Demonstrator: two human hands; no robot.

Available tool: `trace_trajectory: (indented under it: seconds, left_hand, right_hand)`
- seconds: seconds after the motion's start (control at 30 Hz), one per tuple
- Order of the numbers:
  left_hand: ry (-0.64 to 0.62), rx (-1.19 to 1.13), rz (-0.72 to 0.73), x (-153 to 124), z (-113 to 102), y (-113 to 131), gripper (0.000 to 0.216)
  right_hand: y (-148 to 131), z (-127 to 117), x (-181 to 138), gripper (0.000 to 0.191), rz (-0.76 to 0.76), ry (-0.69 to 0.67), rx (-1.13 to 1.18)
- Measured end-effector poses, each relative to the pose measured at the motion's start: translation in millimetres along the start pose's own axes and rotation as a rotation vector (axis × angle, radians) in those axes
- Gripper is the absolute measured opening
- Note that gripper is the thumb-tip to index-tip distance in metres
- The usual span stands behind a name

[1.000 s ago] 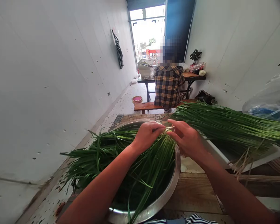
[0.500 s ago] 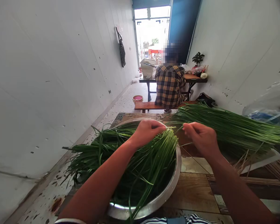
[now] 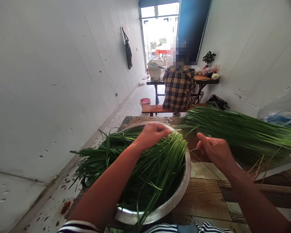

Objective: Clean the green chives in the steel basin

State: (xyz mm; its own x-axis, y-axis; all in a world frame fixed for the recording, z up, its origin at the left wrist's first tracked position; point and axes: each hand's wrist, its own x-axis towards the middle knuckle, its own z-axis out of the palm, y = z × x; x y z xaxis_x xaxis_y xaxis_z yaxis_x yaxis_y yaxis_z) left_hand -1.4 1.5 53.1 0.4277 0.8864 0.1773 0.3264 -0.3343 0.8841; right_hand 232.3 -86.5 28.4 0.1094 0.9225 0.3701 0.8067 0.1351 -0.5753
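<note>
My left hand [image 3: 155, 134] is over a wide metal basin [image 3: 181, 194], its thumb and fingers pinched on a chive stalk whose pale end sticks out to the right. Below it, a thick heap of garlic chives [image 3: 157, 168] fills the basin, pale ends gathered at the right rim and leaves hanging over the left side. My right hand [image 3: 214, 150] is to the right of the rim with curled fingers and the thumb on top. A thin strand shows beside its fingertips; whether the fingers hold it I cannot make out.
A second large pile of chives [image 3: 244, 129] lies on the right, with dry straw strands [image 3: 259, 166] and a clear plastic bag [image 3: 281, 113] nearby. Ahead, a person in a plaid shirt [image 3: 178, 89] sits on a bench [image 3: 152, 109] at a table. A pink-lined bucket [image 3: 145, 102] stands on the floor.
My right hand has moved right and slightly down, away from my left hand, and the thin leaf at its fingertips has left them. My left hand stays pinched over the basin.
</note>
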Motion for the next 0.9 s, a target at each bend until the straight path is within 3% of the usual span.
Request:
trace_trajectory:
  seconds: [0.13,0.27,0.4,0.6,0.9]
  left_hand:
    - [0.207,-0.158,-0.055,10.5,6.4,-25.8,0.026]
    - [0.246,-0.248,-0.143,19.3,16.1,-53.3,0.03]
    - [0.211,-0.183,-0.23,18.5,24.6,-56.0,0.025]
    - [0.188,-0.044,-0.212,17.9,30.2,-46.3,0.022]
    - [0.183,-0.034,-0.198,14.8,30.9,-30.8,0.024]
  right_hand:
    - [15.2,24.2,-20.4,0.039,-0.074,-0.099,-0.11]
    - [35.2,40.4,-32.2,0.034,-0.097,-0.243,0.02]
    - [38.8,46.3,-36.6,0.032,-0.073,-0.169,0.053]
    - [40.3,58.9,-45.2,0.029,-0.115,0.016,0.078]
    - [38.8,60.5,-50.6,0.03,-0.11,0.051,0.13]
